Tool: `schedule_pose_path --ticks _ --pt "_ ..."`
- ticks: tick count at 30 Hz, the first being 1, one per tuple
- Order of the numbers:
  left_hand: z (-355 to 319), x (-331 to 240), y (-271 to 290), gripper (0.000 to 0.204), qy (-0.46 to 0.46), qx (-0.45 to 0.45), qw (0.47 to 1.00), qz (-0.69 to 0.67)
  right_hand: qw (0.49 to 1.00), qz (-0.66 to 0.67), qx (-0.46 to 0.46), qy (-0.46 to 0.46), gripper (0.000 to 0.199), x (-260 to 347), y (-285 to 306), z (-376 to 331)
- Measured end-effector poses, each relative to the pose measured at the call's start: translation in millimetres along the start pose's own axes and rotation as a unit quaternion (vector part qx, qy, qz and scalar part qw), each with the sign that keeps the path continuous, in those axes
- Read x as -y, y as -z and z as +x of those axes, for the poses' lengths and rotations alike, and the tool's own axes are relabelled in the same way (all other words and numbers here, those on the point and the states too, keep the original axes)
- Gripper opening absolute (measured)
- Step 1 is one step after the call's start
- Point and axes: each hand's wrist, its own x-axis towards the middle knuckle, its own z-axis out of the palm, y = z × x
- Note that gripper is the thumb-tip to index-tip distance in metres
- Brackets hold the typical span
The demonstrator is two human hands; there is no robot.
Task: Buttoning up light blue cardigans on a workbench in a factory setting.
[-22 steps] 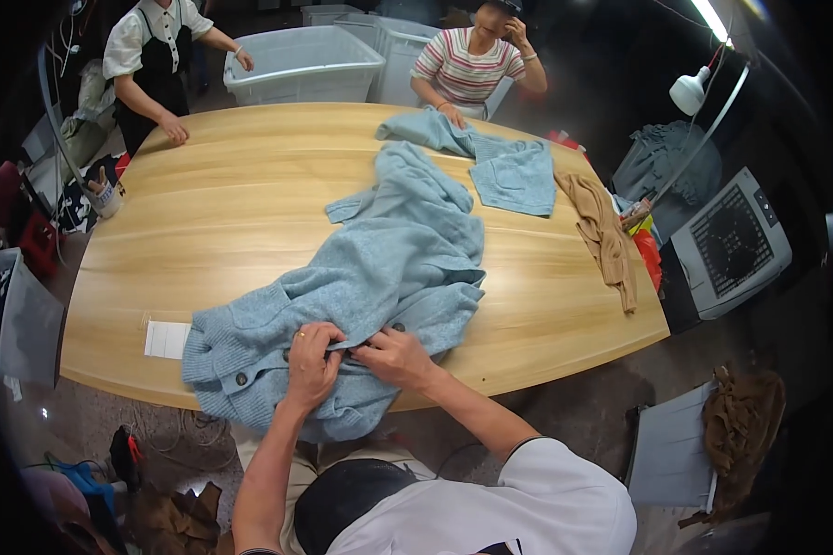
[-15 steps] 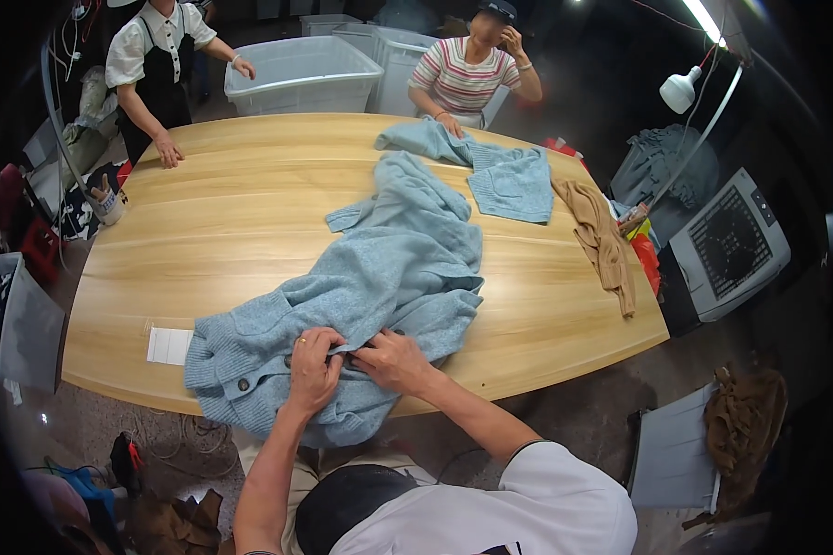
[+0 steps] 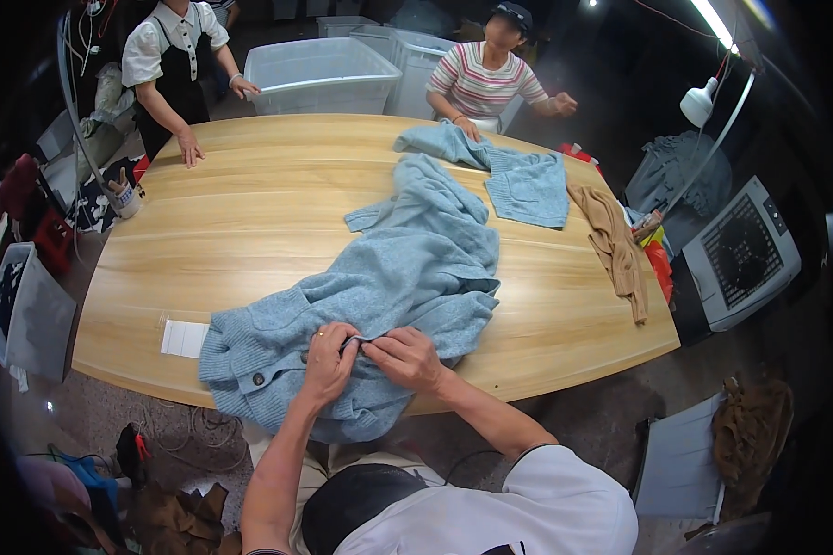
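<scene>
A light blue knitted cardigan (image 3: 389,254) lies bunched across the near half of the wooden table (image 3: 204,240), its ribbed hem at the left and part of it hanging over the front edge. A dark button (image 3: 257,378) shows on its ribbed front band. My left hand (image 3: 331,359) pinches that band, fingers bent. Close beside it, my right hand (image 3: 405,359) grips the same band from the right. The fingertips of both hands nearly meet, and a fold of knit stands up between them. Whatever small part lies under the fingertips is hidden.
A white card (image 3: 184,339) lies left of the cardigan. Another blue knit (image 3: 528,185) and a brown knit (image 3: 611,245) lie at the right, near a person in a striped top (image 3: 486,79). Another person (image 3: 171,69) stands far left. A lamp (image 3: 699,104) overhangs the right side.
The whole view has shifted slightly. My hands stay on the band, fingertips drawn a little closer together. The person in stripes has lowered a hand from the head.
</scene>
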Motion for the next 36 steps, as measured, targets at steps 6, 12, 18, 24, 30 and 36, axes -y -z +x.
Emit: schedule_pose_path --ticks 6,12,18,24,30,36 --pt "4.2 5.4 4.3 0.01 0.024 0.026 0.999 -0.027 1.0 0.004 0.022 0.016 0.03 -8.5 -5.8 2.3" --pt "1.7 7.2 17.8 0.016 0.055 0.083 0.992 -0.078 0.998 -0.046 0.028 0.033 0.021 -3.2 16.0 27.4" --pt "3.3 3.0 26.3 0.019 0.048 0.118 0.986 -0.108 0.979 0.101 0.173 -0.048 0.009 -16.8 8.8 7.3" --pt "-4.3 21.5 15.7 0.022 0.046 0.036 0.992 -0.115 0.963 0.209 0.073 -0.156 0.018 -13.4 -16.7 -8.2" --pt "-1.1 13.7 8.4 0.018 0.007 -0.024 0.996 -0.089 0.946 0.241 0.063 -0.209 0.02 -12.2 -9.8 1.4" --pt "-8.5 6.2 8.7 0.021 0.037 0.004 0.991 -0.125 0.929 0.247 0.07 -0.267 0.015 -0.5 -3.1 -5.0"
